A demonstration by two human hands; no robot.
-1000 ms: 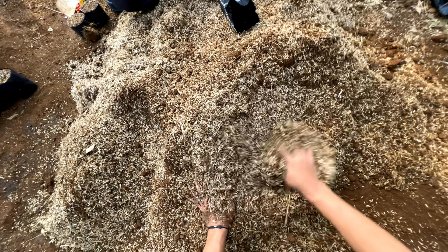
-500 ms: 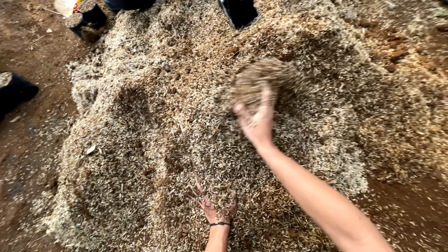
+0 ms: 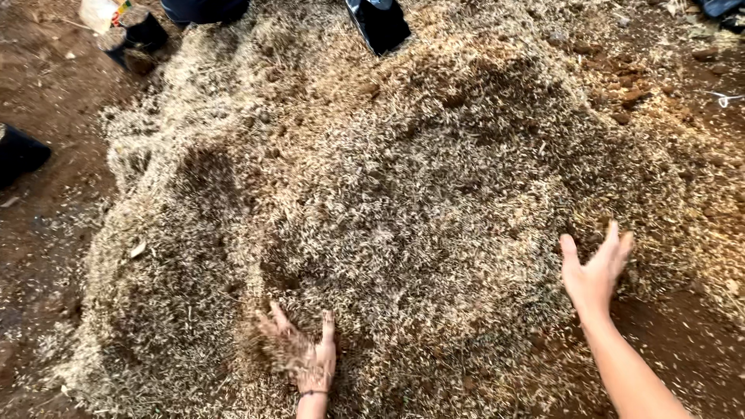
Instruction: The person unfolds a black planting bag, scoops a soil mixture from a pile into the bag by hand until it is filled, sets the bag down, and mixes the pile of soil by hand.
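A big heap of pale chopped straw and husk (image 3: 403, 194) lies on brown earth. At the heap's near edge my left hand (image 3: 304, 355) lies low, palm down with fingers spread, dusted with husk and pressing into the loose material. Out at the heap's right edge is my right hand (image 3: 594, 273), fingers apart and pointing at the pile, with nothing in it.
Dark boots of other people stand at the far edge (image 3: 380, 23) and at the left (image 3: 19, 155). A dark pot with a pale bag (image 3: 128, 27) sits top left. Clods of brown soil (image 3: 628, 97) lie on the heap's upper right. Bare earth (image 3: 39, 256) surrounds the pile.
My right hand scooped a clump of husk, tossed it up onto the heap, then swung back to the right edge with nothing in it. My left hand stayed at the near edge.
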